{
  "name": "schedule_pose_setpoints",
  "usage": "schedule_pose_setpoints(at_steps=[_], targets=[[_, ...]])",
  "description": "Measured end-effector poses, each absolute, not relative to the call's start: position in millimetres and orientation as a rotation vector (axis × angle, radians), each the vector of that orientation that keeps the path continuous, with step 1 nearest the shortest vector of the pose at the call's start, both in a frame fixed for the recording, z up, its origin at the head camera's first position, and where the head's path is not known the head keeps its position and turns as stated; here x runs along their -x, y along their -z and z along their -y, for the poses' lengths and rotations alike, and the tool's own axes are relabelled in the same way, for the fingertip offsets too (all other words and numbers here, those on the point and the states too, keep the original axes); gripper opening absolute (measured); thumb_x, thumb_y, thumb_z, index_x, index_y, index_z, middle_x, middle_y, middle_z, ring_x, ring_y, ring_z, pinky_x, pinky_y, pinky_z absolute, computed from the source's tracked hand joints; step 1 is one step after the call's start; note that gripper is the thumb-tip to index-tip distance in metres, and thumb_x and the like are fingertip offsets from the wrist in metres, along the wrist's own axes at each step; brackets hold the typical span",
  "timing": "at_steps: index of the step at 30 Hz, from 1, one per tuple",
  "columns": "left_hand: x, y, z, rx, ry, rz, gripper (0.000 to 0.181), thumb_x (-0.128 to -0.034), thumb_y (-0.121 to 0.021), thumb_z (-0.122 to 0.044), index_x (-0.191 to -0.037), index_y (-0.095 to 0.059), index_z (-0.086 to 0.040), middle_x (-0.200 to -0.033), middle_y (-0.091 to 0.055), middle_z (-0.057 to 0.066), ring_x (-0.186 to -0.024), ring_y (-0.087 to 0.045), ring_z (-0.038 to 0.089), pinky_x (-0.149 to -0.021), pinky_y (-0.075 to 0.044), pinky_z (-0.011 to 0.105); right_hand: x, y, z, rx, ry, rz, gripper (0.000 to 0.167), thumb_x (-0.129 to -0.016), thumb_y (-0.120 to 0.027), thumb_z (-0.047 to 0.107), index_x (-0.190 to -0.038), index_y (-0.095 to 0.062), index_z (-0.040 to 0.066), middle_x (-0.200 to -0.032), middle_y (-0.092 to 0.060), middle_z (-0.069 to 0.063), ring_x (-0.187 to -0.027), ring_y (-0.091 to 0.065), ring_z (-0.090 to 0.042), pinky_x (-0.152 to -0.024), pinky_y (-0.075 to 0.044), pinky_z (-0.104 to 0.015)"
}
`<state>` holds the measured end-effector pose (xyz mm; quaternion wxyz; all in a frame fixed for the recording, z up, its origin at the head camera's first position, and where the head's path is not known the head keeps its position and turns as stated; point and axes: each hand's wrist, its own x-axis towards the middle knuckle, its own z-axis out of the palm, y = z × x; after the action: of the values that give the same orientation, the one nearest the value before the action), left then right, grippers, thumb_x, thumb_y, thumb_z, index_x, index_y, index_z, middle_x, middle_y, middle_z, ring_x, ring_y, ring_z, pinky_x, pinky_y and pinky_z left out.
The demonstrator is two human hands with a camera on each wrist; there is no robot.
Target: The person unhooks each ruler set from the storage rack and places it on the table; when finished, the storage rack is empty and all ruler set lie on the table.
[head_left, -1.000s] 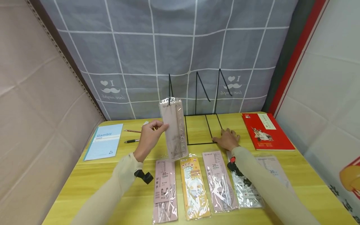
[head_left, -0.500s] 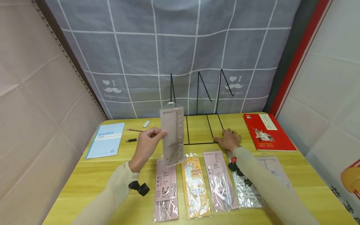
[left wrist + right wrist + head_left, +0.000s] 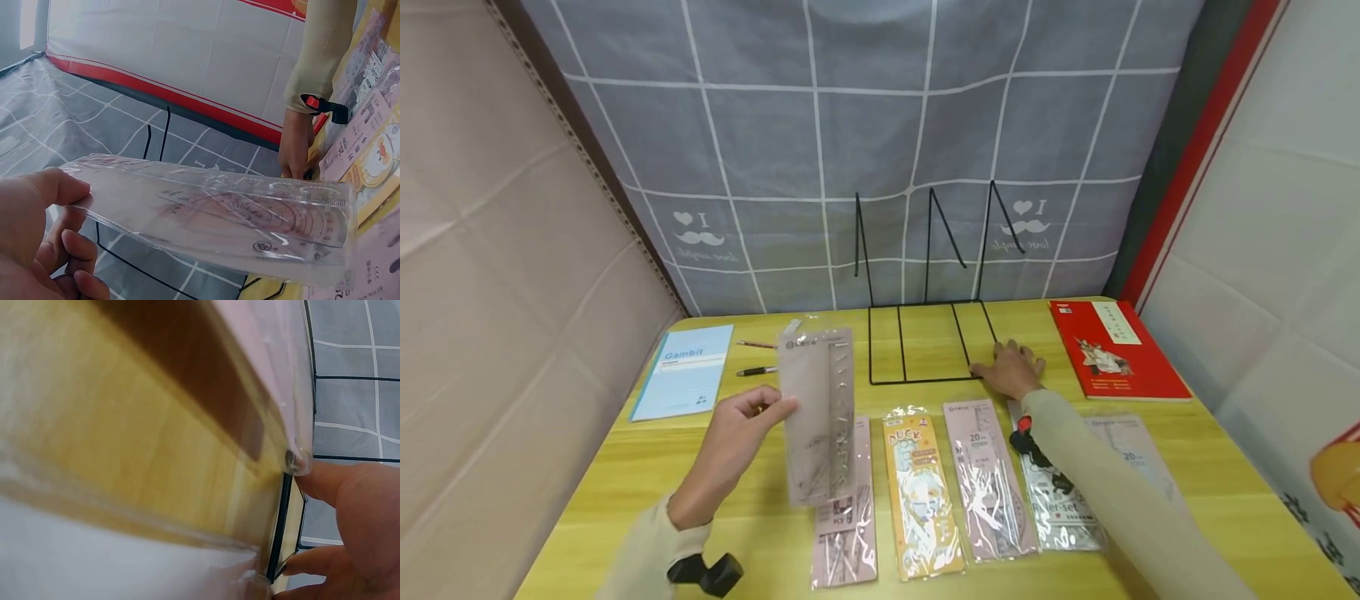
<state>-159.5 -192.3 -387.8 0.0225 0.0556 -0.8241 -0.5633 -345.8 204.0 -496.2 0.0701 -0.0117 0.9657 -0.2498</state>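
In the head view my left hand pinches the left edge of a clear-wrapped pink ruler set, upright above the table. A protractor shows through the wrapper of this ruler set in the left wrist view. Behind stands a black wire rack with three upright hooks, nothing hanging on them. My right hand rests on the front right corner of the rack's base. In the right wrist view, the thumb and fingers of that hand touch the base wires.
Along the front lie a pink ruler set, partly covered, a yellow duck pack, another pink set, a white ruler set and a further pack. A blue notebook, pen and red book lie farther back.
The ruler set has come off the left hook, carried by my left hand down, leftward and toward me. My right hand stays on the rack's corner.
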Motion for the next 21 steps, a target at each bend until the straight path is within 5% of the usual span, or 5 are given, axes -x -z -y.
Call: schedule_pose_setpoints(at_steps=[7, 15, 21], targets=[[131, 403, 227, -0.318, 1.703, 2.653, 0.034, -0.0977, -0.072, -0.040, -0.092, -0.071, -0.007, -0.088, -0.059, -0.005, -0.086, -0.048, 0.014, -0.075, -0.041, 0.029, 346, 494, -204, 0.044, 0.742, -2.915, 0.087, -0.101, -0.060, 0.051, -0.159, -0.031, -0.006, -0.165, -0.020, -0.035, -0.150, -0.015, -0.060, -0.114, -0.009, -0.077], [131, 428, 260, -0.450, 1.648, 2.755, 0.039, -0.0982, -0.069, -0.047, -0.099, -0.074, -0.008, -0.107, -0.070, -0.007, -0.108, -0.055, 0.013, -0.101, -0.042, 0.037, 345, 493, -203, 0.040, 0.728, -2.929, 0.086, -0.101, -0.060, 0.051, -0.159, -0.032, -0.007, -0.164, -0.022, -0.035, -0.149, -0.017, -0.060, -0.113, -0.012, -0.076], [142, 451, 275, -0.359, 1.555, 2.823, 0.036, -0.0954, -0.073, -0.046, -0.101, -0.077, -0.010, -0.105, -0.072, -0.001, -0.097, -0.058, 0.016, -0.087, -0.046, 0.030, 347, 494, -203, 0.043, 0.729, -2.922, 0.086, -0.101, -0.060, 0.051, -0.159, -0.031, -0.007, -0.164, -0.021, -0.035, -0.149, -0.017, -0.060, -0.113, -0.011, -0.076]])
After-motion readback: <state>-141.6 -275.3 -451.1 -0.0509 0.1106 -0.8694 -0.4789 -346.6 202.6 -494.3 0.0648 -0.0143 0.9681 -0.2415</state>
